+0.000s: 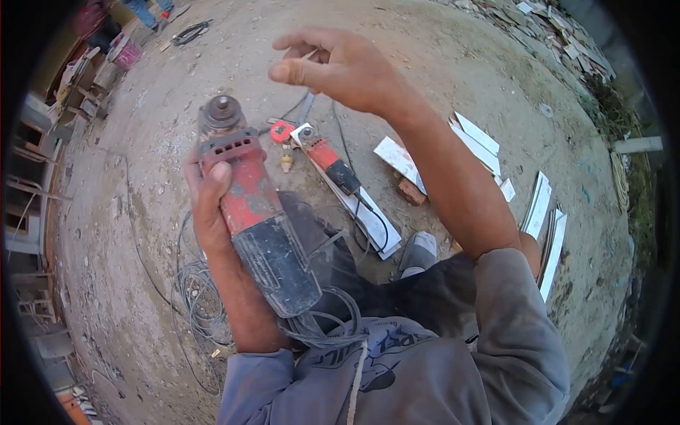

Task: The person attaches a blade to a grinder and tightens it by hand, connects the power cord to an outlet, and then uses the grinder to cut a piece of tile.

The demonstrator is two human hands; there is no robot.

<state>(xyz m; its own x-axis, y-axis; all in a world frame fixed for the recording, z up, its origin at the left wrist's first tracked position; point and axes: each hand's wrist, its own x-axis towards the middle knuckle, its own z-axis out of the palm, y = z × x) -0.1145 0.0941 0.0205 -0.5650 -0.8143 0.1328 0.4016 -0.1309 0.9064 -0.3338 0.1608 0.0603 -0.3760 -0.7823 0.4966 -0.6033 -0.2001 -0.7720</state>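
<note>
My left hand (210, 188) is wrapped round a red and black angle grinder (256, 212), its bare spindle head pointing up and away from me. No disc shows on that spindle. Its grey cable is bunched near my lap. Raised to the right of the grinder, my right hand (322, 64) has its fingers curved and apart, with nothing visible between them. A second, smaller angle grinder (331, 164) lies on a white strip (365, 216) on the ground. Beside it are a red tape measure (281, 131) and a small brass-coloured fitting (286, 161).
White panel pieces (400, 164) lie on the right, one by a brick (411, 191). Coiled grey cable (198, 290) rests at lower left. A pink bucket (125, 52) and another person's legs (144, 13) are at top left. Rubble (559, 39) lies at top right.
</note>
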